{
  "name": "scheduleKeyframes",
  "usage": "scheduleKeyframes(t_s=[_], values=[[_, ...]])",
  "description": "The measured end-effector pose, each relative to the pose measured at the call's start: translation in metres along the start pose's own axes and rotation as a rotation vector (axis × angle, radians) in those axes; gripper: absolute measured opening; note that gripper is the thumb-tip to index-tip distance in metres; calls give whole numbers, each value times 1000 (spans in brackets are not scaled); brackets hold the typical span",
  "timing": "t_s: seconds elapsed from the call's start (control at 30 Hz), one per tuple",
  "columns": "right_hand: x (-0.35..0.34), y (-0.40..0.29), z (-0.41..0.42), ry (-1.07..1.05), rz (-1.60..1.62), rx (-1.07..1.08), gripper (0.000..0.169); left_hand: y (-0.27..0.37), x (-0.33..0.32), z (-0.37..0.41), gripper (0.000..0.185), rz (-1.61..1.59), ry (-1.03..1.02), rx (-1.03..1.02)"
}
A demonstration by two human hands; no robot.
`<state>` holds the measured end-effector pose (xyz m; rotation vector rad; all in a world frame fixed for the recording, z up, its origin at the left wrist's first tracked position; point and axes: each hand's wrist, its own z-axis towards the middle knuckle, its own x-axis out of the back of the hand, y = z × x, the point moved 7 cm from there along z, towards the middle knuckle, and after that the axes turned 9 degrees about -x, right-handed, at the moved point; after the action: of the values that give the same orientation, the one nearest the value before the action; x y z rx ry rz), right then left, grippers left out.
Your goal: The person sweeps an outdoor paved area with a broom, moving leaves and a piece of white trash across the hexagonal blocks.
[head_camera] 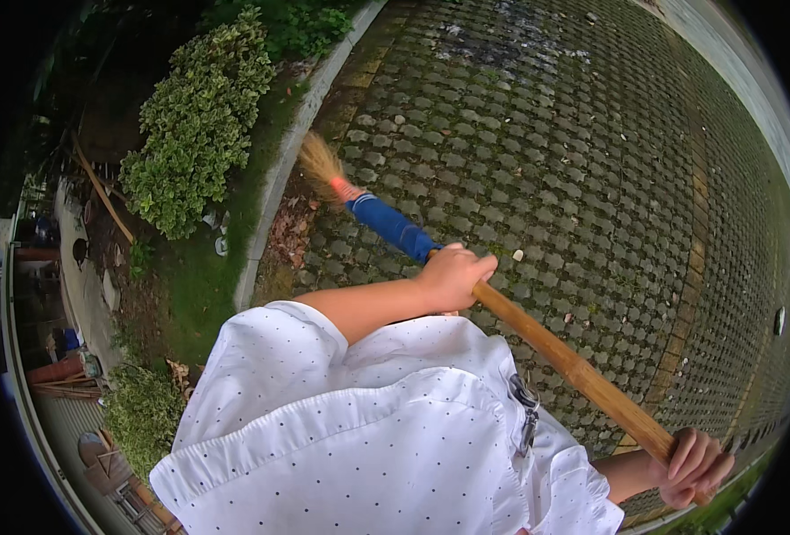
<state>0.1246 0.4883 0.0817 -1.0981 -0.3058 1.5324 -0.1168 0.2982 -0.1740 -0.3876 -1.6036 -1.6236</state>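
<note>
Both my hands grip the bamboo handle (572,364) of a broom, which slants from lower right to upper left across my body. My left hand (457,275) is wrapped around the handle just behind a blue wrapped section (393,226). Near the handle's far end, at lower right, my right hand (692,466) is closed on it. The straw bristles (321,164), bound with an orange band (345,190), are slightly blurred and lie over the paving beside the kerb. Dry brown leaves (290,234) are heaped close to the bristles, along the kerb.
A concrete kerb (278,177) separates the mossy grid pavers (535,160) from a planted strip on the left. Variegated shrubs (197,127) grow there. A white stone (518,255) lies on the pavers. Boards and household items stand by a building at far left.
</note>
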Motion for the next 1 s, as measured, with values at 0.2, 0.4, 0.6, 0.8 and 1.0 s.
scheduleKeyframes(t_s=[0.2, 0.4, 0.6, 0.8, 1.0], values=[[-169, 95, 82, -1002, -217, -388, 11, -49, 16, -2, 8, -144, 266, -10], [-73, 58, 48, -168, -205, -208, 25, -44, -33, -10, 24, -252, -184, -59], [-24, -22, -47, 445, -209, 31, 20, 7, -99, 22, 22, -263, -497, -142], [-8, -65, -179, 871, -416, 176, 21, 74, -189, 82, 23, -169, -743, -323], [54, -118, -307, 1141, -468, 394, 15, 146, -339, 139, 22, -19, -951, -645]])
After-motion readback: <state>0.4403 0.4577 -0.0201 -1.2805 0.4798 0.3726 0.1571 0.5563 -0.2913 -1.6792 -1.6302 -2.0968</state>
